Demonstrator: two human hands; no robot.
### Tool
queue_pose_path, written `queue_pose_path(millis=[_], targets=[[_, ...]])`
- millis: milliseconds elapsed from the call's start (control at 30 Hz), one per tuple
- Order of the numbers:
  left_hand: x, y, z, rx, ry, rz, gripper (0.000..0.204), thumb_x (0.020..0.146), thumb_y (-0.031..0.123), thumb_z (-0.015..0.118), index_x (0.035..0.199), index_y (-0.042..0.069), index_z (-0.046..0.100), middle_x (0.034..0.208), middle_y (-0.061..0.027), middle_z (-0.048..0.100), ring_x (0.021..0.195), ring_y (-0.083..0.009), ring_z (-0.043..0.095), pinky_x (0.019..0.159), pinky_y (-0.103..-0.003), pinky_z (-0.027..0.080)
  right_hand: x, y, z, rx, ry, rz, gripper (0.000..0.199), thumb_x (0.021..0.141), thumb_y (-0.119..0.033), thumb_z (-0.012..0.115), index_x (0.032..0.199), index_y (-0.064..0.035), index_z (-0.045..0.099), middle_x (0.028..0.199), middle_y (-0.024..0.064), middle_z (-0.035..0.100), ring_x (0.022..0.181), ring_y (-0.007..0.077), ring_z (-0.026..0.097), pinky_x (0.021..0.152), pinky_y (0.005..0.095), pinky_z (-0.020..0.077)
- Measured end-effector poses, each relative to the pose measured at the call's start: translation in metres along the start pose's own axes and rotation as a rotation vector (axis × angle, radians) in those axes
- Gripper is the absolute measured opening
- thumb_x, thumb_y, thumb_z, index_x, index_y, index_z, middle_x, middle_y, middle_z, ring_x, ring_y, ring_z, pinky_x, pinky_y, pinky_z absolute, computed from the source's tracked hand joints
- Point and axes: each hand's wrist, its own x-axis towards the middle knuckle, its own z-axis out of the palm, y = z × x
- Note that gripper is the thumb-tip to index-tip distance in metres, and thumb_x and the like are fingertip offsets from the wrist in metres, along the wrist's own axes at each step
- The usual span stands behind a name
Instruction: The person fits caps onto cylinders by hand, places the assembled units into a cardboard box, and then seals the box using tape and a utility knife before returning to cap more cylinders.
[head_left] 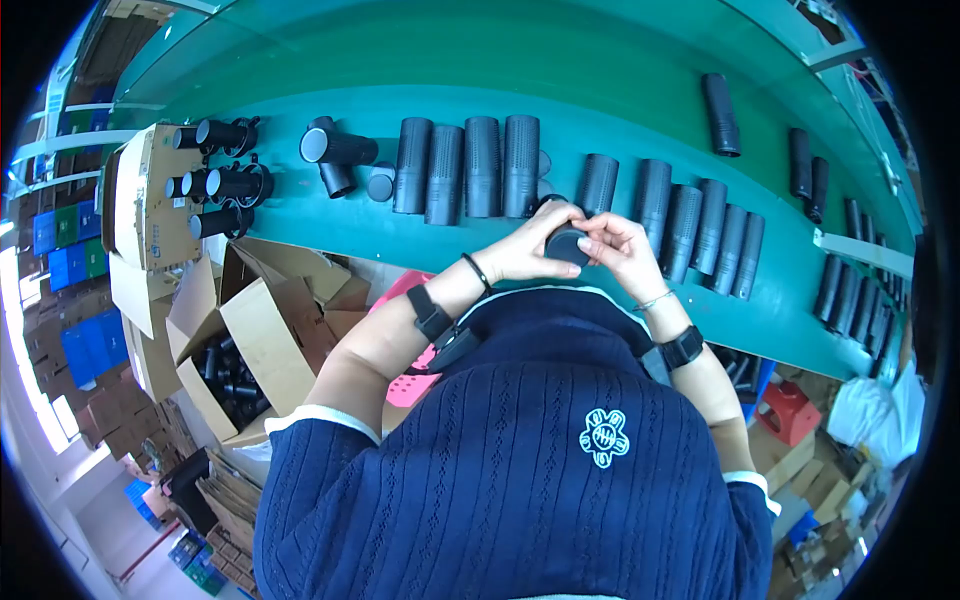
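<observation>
Both hands are meeting at the near edge of the green workbench [600, 60], right in front of the person's chest. The left hand [525, 250] is cupping a black round cap-like part [566, 243] from the left, fingers wrapped over its top; the right hand [622, 248] is pinching its right rim w/ thumb and fingertips. So both are closed on the same piece, holding it up off the bench, prob. to steady it from two sides while the fingers work at its edge. Behind the hands, black perforated cylinder housings [480, 165] are lying side by side in a row along the bench, w/ more off to the right [700, 225]. At left, an open cardboard box [240, 370] below the bench is holding more black parts, within arm's reach.
</observation>
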Motion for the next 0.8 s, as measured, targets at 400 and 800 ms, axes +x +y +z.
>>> queue_pose_path(millis=[400, 800], targets=[[0.028, 0.016, -0.03, -1.28, 0.115, -0.06, 0.068, 0.075, 0.039, 0.072, 0.125, 0.001, 0.046, 0.126, -0.017, 0.049, 0.123, -0.0295, 0.045, 0.107, -0.045, 0.034, 0.007, -0.001, -0.012, -0.446, -0.035, -0.172, 0.088, 0.069, -0.008, 0.075, 0.145, -0.003, 0.03, 0.142, 0.0134, 0.039, 0.135, 0.0236, 0.033, 0.112, 0.0339, 0.0226], [0.129, -0.035, 0.033, 0.393, 0.169, -0.676, 0.098, 0.073, 0.054, 0.073, 0.129, -0.015, 0.032, 0.116, -0.0339, 0.055, 0.104, -0.0383, 0.061, 0.089, -0.036, 0.049, 0.112, -0.035, -0.19, -0.888, 0.773, -0.025, 0.073, 0.086, -0.025, 0.065, 0.146, -0.0206, 0.023, 0.113, 0.0243, 0.058, 0.104, 0.0389, 0.058, 0.092, 0.0449, 0.0454]])
